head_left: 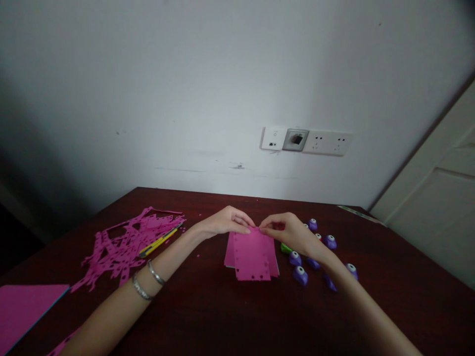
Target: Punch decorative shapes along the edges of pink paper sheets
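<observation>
A pink sheet of paper with small punched holes along its edges is between my hands at the middle of the table. My left hand pinches its top edge from the left. From the right, my right hand pinches the same edge close by. Behind and under this sheet, more pink paper sticks out on both sides. Several purple craft punches with white round tops stand around and beyond my right forearm, along with a green one partly hidden by my hand.
A tangle of punched pink paper strips lies at the left, with a yellow utility knife on its right side. A stack of pink paper is at the near left. Wall sockets are above the table's back edge.
</observation>
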### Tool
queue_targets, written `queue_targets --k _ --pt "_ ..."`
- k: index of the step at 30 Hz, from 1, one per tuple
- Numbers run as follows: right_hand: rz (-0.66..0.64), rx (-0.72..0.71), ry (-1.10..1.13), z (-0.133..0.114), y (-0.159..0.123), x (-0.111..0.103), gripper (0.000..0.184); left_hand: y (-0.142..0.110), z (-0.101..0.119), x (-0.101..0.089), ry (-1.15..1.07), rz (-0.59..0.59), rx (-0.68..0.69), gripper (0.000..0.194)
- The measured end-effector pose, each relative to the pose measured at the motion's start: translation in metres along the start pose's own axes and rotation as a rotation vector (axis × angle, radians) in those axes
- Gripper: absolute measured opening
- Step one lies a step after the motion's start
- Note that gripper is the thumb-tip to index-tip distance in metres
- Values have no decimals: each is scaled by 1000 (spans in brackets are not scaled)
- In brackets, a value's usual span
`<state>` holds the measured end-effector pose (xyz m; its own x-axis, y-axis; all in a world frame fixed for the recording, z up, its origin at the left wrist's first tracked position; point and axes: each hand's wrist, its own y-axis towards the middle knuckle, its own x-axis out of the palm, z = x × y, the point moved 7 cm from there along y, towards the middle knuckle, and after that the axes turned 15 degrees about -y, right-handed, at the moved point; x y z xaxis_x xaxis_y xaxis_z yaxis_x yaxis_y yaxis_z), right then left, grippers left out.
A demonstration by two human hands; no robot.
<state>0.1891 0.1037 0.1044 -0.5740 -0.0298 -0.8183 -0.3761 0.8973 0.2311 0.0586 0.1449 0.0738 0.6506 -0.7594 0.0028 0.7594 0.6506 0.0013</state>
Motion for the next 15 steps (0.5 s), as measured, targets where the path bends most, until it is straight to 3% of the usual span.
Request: queue_targets --k 15 --pt "-35 47 4 12 2 8 13 0 2 -10 -27 75 26 28"
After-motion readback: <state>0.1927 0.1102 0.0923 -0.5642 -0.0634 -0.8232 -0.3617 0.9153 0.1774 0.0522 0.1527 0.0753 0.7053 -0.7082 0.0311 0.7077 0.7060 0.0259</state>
